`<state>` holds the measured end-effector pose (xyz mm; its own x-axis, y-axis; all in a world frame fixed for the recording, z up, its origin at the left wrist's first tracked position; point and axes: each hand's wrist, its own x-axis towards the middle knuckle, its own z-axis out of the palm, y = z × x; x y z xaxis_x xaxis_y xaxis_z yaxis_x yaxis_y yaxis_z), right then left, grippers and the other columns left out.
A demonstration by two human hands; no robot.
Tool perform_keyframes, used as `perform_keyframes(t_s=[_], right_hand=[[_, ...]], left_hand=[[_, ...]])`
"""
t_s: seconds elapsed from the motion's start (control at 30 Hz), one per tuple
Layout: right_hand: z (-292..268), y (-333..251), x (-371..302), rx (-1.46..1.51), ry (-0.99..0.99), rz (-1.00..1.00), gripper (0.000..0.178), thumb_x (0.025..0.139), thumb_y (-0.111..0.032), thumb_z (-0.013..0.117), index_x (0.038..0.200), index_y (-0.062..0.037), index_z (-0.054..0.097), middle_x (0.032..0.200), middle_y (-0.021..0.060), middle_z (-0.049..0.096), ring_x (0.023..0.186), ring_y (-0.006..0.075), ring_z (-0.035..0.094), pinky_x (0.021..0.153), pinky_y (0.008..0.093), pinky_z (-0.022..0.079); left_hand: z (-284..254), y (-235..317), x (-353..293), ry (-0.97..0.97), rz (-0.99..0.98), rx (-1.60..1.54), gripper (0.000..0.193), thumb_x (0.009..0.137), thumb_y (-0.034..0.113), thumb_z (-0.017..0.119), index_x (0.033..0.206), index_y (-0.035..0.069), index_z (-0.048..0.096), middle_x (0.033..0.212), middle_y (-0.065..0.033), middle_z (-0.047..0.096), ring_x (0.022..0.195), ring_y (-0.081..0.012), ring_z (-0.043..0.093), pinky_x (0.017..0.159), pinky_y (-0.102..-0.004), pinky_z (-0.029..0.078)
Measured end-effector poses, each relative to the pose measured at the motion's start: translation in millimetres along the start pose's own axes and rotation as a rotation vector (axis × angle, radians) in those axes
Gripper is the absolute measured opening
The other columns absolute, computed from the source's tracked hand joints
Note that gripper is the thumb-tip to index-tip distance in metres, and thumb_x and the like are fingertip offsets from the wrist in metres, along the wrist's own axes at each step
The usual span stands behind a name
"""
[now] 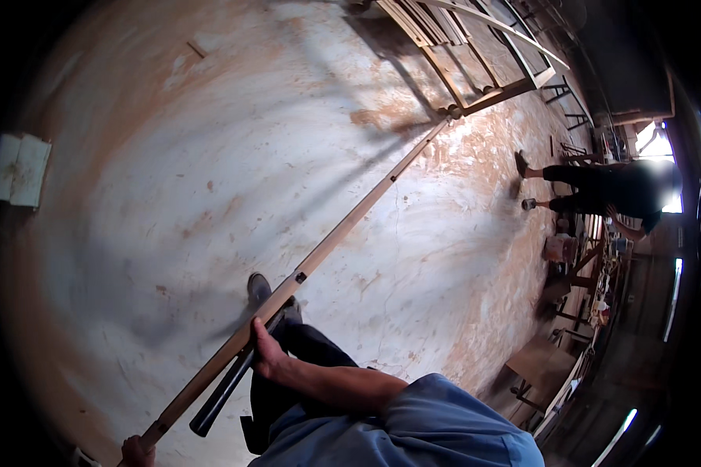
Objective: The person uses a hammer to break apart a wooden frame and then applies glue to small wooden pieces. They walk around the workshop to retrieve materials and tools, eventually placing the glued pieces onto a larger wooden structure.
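A long, narrow wooden strip (350,222) with several dark notches or holes along it runs from the lower left up toward a wooden rack. Around its near part my right hand (269,354) is closed, the bare forearm coming out of a blue sleeve. Down at the lower left, my left hand (138,451) grips the strip close to its near end; the picture's dark rim hides part of it. A black tube (224,395) slants beside the strip and passes at my right hand; whether that hand holds it too, I cannot tell. One dark shoe (258,288) shows beyond the strip.
A wheeled wooden rack (494,95) carrying long strips stands at the far end. On the right, another person (611,188) in dark clothes stands by cluttered benches. A brown board (541,364) is nearer. Pale sheets (21,171) lie at far left on the stained floor.
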<state>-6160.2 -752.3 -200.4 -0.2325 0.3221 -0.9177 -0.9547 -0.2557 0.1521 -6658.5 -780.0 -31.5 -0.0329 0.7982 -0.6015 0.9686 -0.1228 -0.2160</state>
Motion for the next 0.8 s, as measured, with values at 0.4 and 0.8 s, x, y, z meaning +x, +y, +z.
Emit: perform_keyframes(t_s=[0.4, 0.8], right_hand=[[-80, 187, -4, -0.137, -0.059, 0.055, 0.059, 0.089, -0.056, 0.053, 0.125, -0.0094, 0.046, 0.117, 0.0100, 0.053, 0.102, 0.0253, 0.052, 0.090, 0.0418, 0.044], [-208, 407, 65, -0.263, 0.064, 0.006, 0.077, 0.083, -0.063, 0.056, 0.135, -0.0084, 0.041, 0.128, 0.0106, 0.050, 0.117, 0.0267, 0.045, 0.102, 0.0431, 0.036]], left_hand=[[128, -94, -190, 0.067, -0.007, -0.060, 0.044, 0.070, 0.036, 0.079, 0.104, 0.012, 0.065, 0.095, -0.0123, 0.066, 0.087, -0.0312, 0.061, 0.076, -0.0405, 0.051], [389, -250, -284, 0.134, -0.083, -0.178, 0.025, 0.072, 0.025, 0.070, 0.077, 0.004, 0.056, 0.081, -0.0179, 0.059, 0.081, -0.0389, 0.056, 0.072, -0.0502, 0.044]])
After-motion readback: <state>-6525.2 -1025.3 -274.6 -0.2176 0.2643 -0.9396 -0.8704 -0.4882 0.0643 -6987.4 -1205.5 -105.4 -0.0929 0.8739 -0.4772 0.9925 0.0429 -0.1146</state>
